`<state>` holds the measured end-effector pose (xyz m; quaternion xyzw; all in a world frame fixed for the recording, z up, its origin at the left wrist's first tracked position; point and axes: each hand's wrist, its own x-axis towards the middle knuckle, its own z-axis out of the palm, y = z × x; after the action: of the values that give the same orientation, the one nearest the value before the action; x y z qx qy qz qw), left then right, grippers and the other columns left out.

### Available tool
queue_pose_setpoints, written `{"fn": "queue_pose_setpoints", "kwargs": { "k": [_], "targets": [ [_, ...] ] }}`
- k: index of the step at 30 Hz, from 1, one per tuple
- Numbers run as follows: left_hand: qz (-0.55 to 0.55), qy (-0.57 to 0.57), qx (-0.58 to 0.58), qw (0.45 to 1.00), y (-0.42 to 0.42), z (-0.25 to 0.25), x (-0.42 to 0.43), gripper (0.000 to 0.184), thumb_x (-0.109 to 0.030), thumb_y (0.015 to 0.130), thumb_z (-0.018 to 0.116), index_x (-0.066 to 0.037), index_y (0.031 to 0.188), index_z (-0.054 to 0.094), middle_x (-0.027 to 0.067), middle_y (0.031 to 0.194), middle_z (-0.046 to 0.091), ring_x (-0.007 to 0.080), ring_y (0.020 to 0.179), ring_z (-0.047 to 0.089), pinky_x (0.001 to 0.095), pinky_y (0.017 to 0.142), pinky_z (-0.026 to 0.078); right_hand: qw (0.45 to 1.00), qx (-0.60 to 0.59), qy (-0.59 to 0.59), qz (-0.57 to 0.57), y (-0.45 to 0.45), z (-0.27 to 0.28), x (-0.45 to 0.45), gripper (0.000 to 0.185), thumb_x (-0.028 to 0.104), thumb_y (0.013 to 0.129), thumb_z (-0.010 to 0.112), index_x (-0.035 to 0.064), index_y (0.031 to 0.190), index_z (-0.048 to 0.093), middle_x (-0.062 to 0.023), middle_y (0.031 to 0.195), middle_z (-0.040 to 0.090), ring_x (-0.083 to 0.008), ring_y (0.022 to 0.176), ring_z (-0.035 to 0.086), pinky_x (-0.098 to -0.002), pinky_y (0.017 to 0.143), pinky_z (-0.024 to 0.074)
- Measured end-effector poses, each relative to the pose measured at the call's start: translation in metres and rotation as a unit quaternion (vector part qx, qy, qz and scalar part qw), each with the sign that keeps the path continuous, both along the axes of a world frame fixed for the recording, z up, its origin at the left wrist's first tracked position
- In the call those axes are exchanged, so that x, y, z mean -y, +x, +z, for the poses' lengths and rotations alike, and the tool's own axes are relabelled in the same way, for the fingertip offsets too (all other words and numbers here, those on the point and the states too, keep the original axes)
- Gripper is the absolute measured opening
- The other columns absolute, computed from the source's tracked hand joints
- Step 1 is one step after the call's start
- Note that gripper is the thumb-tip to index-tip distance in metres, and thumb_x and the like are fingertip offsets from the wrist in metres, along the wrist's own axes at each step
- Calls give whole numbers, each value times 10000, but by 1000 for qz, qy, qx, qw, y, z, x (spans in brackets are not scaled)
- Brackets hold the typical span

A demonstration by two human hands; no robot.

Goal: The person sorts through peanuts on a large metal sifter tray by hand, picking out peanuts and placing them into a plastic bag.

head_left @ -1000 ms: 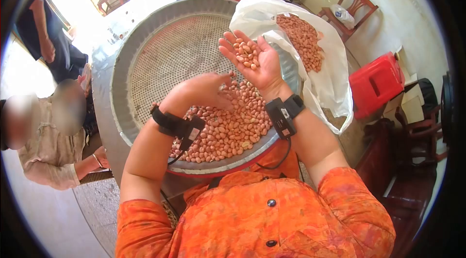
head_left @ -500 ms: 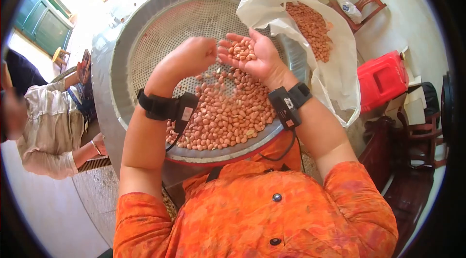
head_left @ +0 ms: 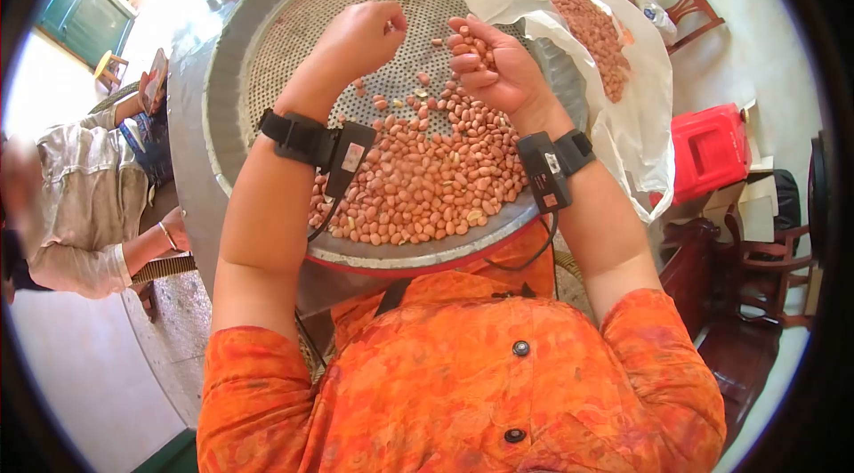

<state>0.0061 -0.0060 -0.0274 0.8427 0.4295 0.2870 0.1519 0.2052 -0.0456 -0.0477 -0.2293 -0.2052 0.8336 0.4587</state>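
Over a round grey metal tray (head_left: 228,113): bare right hand (head_left: 503,71) loaded, bare left hand (head_left: 360,35) drawn in

Across a strip of the tray's pierced base, I see the two hands near each other but apart. The handful of oval pinkish-brown peanuts (head_left: 478,48) sits in the right palm, to the right of the left fingertips and a little lower in my view, so the gap between them runs mostly sideways. The right fingers are half curled around that handful. The left fingers are bent in and close together; a pale speck shows at their tips, and I cannot tell whether they pinch anything.

The loose heap of peanuts (head_left: 427,175) lies in the tray on the wearer's side of both hands, with the right hand nearer its edge. I find no shared long axis: they point every way.

The left palm is turned from me, and the right fingers cover part of their load. One lone peanut (head_left: 437,41) beside those fingers may rest on the base or hang above it; I can't judge which. The tray's far rim meets the top of my view. At its right, a crumpled white plastic bag (head_left: 648,139) holds more nuts (head_left: 594,39), too small to make out singly.
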Motion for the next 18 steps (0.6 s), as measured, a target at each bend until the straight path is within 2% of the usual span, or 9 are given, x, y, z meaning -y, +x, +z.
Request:
{"fn": "queue_pose_setpoints", "kwargs": {
  "k": [2, 3, 5, 7, 11, 13, 15, 17, 18],
  "targets": [
    [-12, -90, -96, 991, -3, -1, 0, 148, -152, 669, 605, -37, 762, 614, 90, 665, 598, 187, 599, 577, 304, 550, 458, 1000, 19, 7, -14, 0, 2, 1, 179, 210, 913, 408, 51, 985, 444, 4, 737, 408, -56, 548, 378, -114, 330, 280],
    [-13, -87, -94, 992, -4, 1, 3, 148, -152, 669, 605, -37, 762, 614, 90, 665, 598, 187, 599, 577, 304, 550, 458, 999, 32, 12, -8, 0, 5, 2, 183, 218, 913, 408, 51, 979, 440, 3, 730, 414, -50, 535, 378, -115, 335, 281],
    [-61, -203, -202, 956, -4, 3, 10, 147, -132, 639, 619, -27, 741, 620, 90, 660, 600, 195, 585, 576, 314, 530, 457, 999, 48, 17, -5, 3, 12, 4, 187, 226, 914, 409, 51, 972, 436, 2, 723, 421, -43, 523, 377, -115, 339, 283],
    [-73, -181, -231, 953, 0, -2, 14, 135, -127, 623, 618, -20, 706, 615, 101, 638, 592, 211, 570, 568, 320, 518, 450, 997, -41, 59, 6, 9, 34, 8, 173, 214, 912, 415, 56, 975, 441, 9, 724, 403, -44, 534, 370, -122, 347, 290],
    [-87, -103, -296, 946, 16, -8, 23, 96, -87, 584, 590, 8, 577, 587, 168, 567, 541, 297, 540, 534, 355, 485, 421, 986, -105, 123, 33, 50, 79, 15, 160, 189, 907, 421, 46, 974, 449, 13, 715, 355, -60, 569, 362, -140, 352, 280],
    [-68, -133, -343, 927, 22, -2, 29, 182, -65, 625, 588, 11, 783, 635, 178, 816, 618, 305, 800, 601, 371, 678, 489, 989, -80, 125, -17, 79, 94, 21, 157, 176, 904, 425, 37, 971, 453, 11, 700, 328, -68, 565, 348, -142, 353, 274],
    [-77, -139, -361, 919, 26, 1, 31, 202, -52, 633, 577, 7, 817, 633, 176, 842, 616, 301, 834, 597, 376, 690, 489, 985, -20, 161, -59, 112, 94, 20, 155, 170, 900, 436, 26, 953, 455, -1, 718, 366, -69, 567, 372, -144, 352, 280],
    [-78, -132, -346, 926, 24, 5, 37, 212, -53, 638, 579, 2, 835, 633, 169, 853, 617, 300, 842, 594, 376, 695, 487, 963, 154, 112, -190, 130, 95, 24, 160, 183, 890, 455, 36, 953, 465, -5, 694, 403, -68, 531, 391, -137, 357, 294],
    [-78, -131, -344, 927, 24, -1, 34, 212, -53, 638, 579, 2, 835, 633, 169, 853, 617, 300, 842, 594, 376, 695, 487, 963, 156, 113, -190, 148, 89, 20, 160, 183, 890, 455, 36, 953, 465, -5, 694, 403, -68, 531, 391, -137, 357, 294]
  ]
}}
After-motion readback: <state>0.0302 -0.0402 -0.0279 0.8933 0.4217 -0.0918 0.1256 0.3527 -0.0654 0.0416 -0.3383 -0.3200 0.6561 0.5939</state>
